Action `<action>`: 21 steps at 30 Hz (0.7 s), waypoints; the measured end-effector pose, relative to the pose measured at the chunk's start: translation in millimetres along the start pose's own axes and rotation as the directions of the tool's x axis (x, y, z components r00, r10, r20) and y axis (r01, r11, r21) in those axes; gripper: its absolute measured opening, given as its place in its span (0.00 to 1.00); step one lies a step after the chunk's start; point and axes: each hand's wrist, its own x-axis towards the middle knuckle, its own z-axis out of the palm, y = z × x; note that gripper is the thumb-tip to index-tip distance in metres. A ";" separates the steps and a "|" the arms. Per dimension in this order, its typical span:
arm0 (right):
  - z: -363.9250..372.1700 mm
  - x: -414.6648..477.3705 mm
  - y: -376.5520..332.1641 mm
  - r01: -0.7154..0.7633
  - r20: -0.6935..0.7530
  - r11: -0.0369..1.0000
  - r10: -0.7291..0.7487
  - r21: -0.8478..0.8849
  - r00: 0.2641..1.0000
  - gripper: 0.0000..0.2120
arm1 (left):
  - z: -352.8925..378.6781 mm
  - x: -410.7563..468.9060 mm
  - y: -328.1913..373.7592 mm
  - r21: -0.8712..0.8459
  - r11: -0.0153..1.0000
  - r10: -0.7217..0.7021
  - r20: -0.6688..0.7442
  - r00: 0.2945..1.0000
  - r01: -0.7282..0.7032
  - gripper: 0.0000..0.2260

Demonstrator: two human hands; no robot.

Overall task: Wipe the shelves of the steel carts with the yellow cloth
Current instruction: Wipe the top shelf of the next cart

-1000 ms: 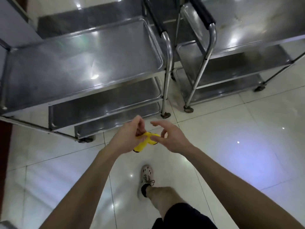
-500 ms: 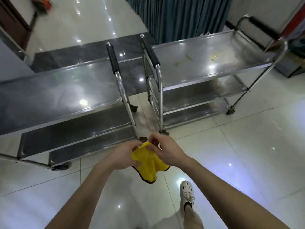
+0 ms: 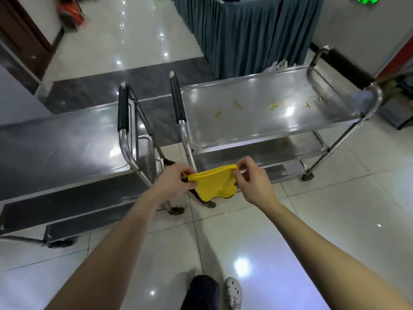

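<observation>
- The right steel cart, in the upper right of the frame, is carrying yellowish scraps scattered across its top shelf.
- The left steel cart, at mid left, is reflecting ceiling lights off its top shelf.
- The yellow cloth is hanging at centre frame, above the floor tiles, its top edge stretching taut and its dark-trimmed lower edge sagging.
- The left hand and right hand are pinching its upper corners with curled fingers.
</observation>
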 end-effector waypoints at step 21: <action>70.7 299.1 86.4 -0.113 0.218 0.918 0.207 -0.380 0.954 0.32 | -62.9 297.4 -11.2 0.303 0.951 0.181 -0.370 0.911 -0.066 0.16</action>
